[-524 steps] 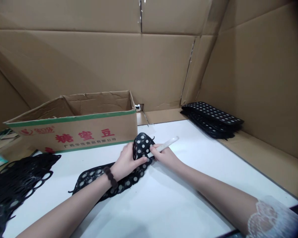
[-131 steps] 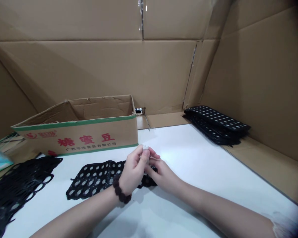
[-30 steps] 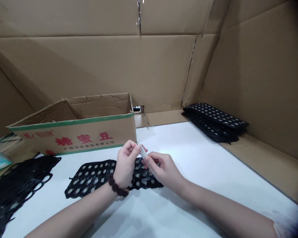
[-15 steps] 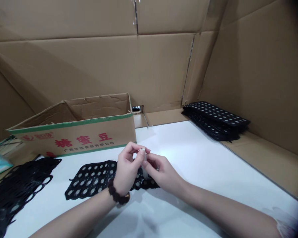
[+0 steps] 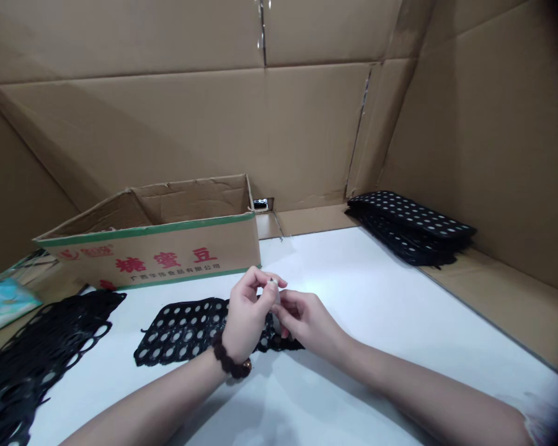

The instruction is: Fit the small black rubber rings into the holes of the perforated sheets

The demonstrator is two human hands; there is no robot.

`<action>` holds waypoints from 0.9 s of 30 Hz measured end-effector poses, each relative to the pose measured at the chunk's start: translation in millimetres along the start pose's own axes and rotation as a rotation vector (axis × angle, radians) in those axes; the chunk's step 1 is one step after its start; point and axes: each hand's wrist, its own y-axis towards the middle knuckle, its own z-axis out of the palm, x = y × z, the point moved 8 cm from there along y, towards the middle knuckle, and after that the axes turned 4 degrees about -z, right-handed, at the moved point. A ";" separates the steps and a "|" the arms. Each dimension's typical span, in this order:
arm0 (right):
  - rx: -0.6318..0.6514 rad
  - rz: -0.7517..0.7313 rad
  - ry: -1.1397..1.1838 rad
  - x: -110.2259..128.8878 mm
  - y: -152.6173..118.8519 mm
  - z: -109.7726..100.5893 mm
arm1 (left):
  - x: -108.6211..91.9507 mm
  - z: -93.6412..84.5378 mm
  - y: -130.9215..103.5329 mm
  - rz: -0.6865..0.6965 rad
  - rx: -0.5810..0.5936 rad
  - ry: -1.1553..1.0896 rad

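Through the head view I have the fingers of my left hand (image 5: pixel 245 316) and right hand (image 5: pixel 310 319) clamped on a slim white pen-like tool (image 5: pixel 276 298), upper end in the left pinch, lower part in the right. I judge it light and stiff, perhaps smooth enough to slip, best held along its barrel; I can read no lettering on it. Below the hands, partly hidden by them, a spotted black mat (image 5: pixel 181 328) lies on the white bench (image 5: pixel 376 291); it looks thin, floppy and rubbery, easiest taken by an edge. Left of it sprawls a heap of black ring-patterned sheets (image 5: pixel 41 353). Behind stands an open carton (image 5: pixel 237 244), printed 糖蜜豆 in red above 广西华伟食品有限公司; its smaller red logo text is too blurred. Far right sits a stack of dotted black mats (image 5: pixel 409 226).
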 end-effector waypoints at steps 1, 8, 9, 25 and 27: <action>0.002 0.000 0.000 -0.6 -0.6 0.3 | 0.0 0.2 -0.2 0.001 0.005 0.003; 0.009 0.009 -0.057 -2.3 -1.4 -1.0 | 0.3 1.4 -0.1 0.018 0.043 0.018; 0.011 -0.004 -0.076 -0.2 -0.7 -2.0 | -0.2 2.0 -0.4 0.022 0.050 0.021; 0.045 -0.044 -0.142 3.2 0.2 -4.6 | -9.2 13.7 -9.3 0.135 0.119 -0.022; 0.057 -0.014 -0.136 -1.3 -0.1 -4.2 | -7.3 14.3 -8.8 0.129 0.127 -0.029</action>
